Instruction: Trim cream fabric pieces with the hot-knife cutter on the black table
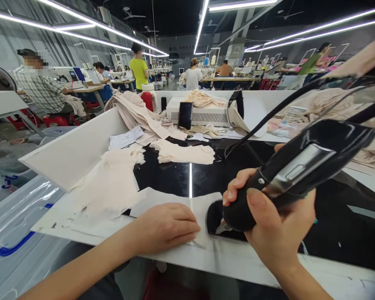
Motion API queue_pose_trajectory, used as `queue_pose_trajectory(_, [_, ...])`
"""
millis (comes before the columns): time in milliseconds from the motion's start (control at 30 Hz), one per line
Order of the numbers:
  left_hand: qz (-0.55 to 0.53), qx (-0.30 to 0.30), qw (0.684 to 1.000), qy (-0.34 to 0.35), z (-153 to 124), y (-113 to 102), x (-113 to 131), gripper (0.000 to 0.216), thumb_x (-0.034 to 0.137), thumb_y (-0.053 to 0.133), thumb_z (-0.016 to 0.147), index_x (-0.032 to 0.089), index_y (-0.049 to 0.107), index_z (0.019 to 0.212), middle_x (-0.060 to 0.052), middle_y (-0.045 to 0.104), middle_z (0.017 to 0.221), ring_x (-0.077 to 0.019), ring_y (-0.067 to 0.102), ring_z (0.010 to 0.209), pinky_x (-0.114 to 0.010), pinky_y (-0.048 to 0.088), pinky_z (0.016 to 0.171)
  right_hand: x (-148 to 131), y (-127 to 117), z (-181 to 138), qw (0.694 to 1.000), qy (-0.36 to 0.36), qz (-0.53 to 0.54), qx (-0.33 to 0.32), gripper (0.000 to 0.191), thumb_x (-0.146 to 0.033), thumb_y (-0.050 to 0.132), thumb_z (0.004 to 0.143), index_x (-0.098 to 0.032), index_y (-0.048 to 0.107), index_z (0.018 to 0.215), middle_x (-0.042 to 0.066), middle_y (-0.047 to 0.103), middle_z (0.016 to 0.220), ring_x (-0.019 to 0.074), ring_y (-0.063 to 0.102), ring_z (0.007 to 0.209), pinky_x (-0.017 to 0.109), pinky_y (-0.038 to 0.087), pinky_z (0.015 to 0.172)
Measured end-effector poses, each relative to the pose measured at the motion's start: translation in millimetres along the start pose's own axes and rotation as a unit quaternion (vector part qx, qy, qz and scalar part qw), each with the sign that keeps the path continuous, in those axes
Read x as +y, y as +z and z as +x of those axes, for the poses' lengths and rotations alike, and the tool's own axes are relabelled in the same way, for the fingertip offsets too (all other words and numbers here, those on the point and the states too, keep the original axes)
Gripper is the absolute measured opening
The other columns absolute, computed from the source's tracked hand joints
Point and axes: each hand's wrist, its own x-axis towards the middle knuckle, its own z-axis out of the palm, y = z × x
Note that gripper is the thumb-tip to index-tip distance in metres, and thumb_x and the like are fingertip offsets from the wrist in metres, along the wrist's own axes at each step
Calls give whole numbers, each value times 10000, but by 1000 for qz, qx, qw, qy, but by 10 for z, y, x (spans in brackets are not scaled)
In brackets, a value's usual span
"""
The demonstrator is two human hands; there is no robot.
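Observation:
My right hand wraps around the thick rounded end of a black corded handheld tool. The tool has a silver plate on its side, and its exact kind is unclear. It tilts up to the right, with its low end close to the tabletop. Flat on a pale sheet at the table's front edge lies my left hand, fingers stretched out and holding nothing. Left of the sheet is a pile of cream fabric pieces. Farther back, a neat stack of cream pieces rests on the glossy black tabletop.
Behind stand a phone, a white vented box, a red thread cone and draped cream strips. A white panel borders the left. Black cables hang at right. Plastic bins sit at left; people work beyond.

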Motion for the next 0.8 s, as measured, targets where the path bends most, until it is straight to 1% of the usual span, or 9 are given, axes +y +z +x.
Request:
queue_pose_trajectory(100, [-7, -17, 1000, 5, -36, -67, 64, 234, 277, 612, 1210, 149, 804, 1245, -105, 862, 1144, -218, 821, 1087, -318, 667, 1020, 36, -78, 169, 998, -42, -16, 40, 430, -359, 976, 903, -318, 605, 1117, -64, 756, 837, 175, 673, 543, 310, 606, 466])
queue_pose_trajectory(167, [3, -19, 1000, 8, -15, -106, 84, 242, 272, 586, 1218, 153, 795, 1247, -96, 860, 1140, -216, 818, 1061, -324, 672, 1004, 97, -134, 303, 996, -57, -17, 66, 424, -352, 962, 908, -317, 595, 1117, -73, 742, 823, 167, 658, 545, 300, 601, 477])
queue_pose_trajectory(300, [55, -1, 998, 4, 144, -118, 88, 249, 219, 542, 1224, 158, 783, 1219, -80, 842, 1107, -192, 800, 995, -338, 672, 1032, 237, -190, 470, 994, -63, -18, 90, 461, -348, 974, 888, -298, 615, 1173, -69, 742, 832, 154, 654, 529, 293, 606, 489])
queue_pose_trajectory(433, [104, 17, 994, 2, 367, -12, 31, 208, 200, 572, 1203, 144, 772, 1218, -76, 814, 1104, -197, 781, 987, -377, 679, 1058, 338, -160, 499, 995, -60, -12, 81, 495, -364, 980, 877, -287, 626, 1215, -69, 730, 821, 153, 654, 515, 292, 610, 494])
queue_pose_trajectory(567, [149, 20, 988, 24, 543, 136, -80, 183, 218, 617, 1179, 142, 777, 1225, -82, 788, 1094, -221, 764, 999, -386, 690, 1012, 436, -137, 509, 994, -75, -23, 71, 493, -344, 947, 887, -299, 603, 1238, -88, 710, 797, 151, 638, 506, 282, 596, 477])
queue_pose_trajectory(700, [171, -1, 985, 26, 614, 225, -166, 181, 253, 677, 1156, 151, 779, 1264, -76, 769, 1094, -232, 749, 995, -380, 687, 980, 538, -151, 517, 992, -80, -38, 86, 500, -351, 952, 860, -307, 604, 1215, -64, 726, 888, 154, 650, 525, 294, 595, 467])
queue_pose_trajectory(800, [180, -9, 983, 22, 613, 236, -189, 202, 276, 683, 1155, 146, 780, 1274, -72, 756, 1078, -241, 733, 968, -387, 687, 938, 577, -161, 507, 990, -78, -53, 103, 511, -390, 954, 852, -309, 627, 1237, -36, 724, 935, 170, 671, 586, 312, 604, 501])
